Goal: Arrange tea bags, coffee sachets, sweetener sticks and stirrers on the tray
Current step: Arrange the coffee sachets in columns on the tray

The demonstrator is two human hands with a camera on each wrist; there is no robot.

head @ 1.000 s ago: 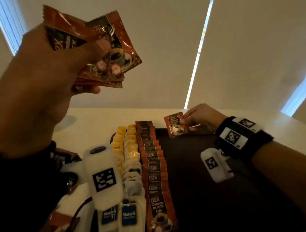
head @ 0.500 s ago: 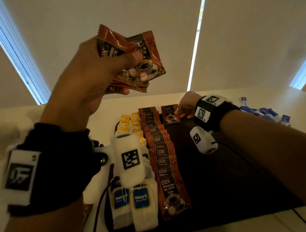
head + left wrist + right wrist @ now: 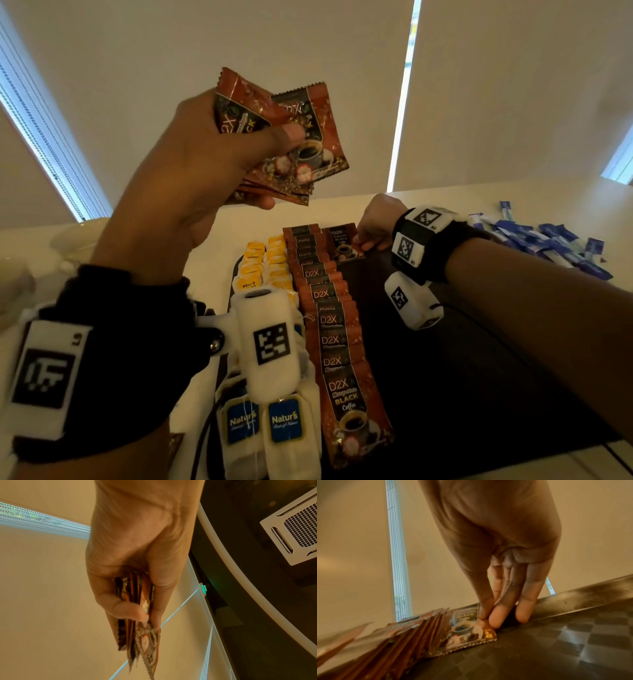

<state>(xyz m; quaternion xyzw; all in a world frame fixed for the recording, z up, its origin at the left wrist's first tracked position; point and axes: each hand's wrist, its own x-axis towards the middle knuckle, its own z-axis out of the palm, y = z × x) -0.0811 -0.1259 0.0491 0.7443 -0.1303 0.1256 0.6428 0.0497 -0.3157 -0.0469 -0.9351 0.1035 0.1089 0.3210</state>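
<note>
Head view: left hand (image 3: 191,164) grips sachet stack (image 3: 294,144); right hand (image 3: 376,219) pinches sachet (image 3: 344,244) on tray (image 3: 479,359).

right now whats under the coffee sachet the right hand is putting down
The coffee sachet pinched by the right hand lies on the dark checkered tray, its left edge beside the sachet row. Whether it overlaps that row is hidden.

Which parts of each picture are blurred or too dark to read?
Head view: backlit, dark tray lacks detail, labels readable. Left wrist view: fanned brown coffee sachets in the left hand are motion-blurred. Right wrist view: near overlapping sachet row is soft; sachet under the right hand is sharper.
</note>
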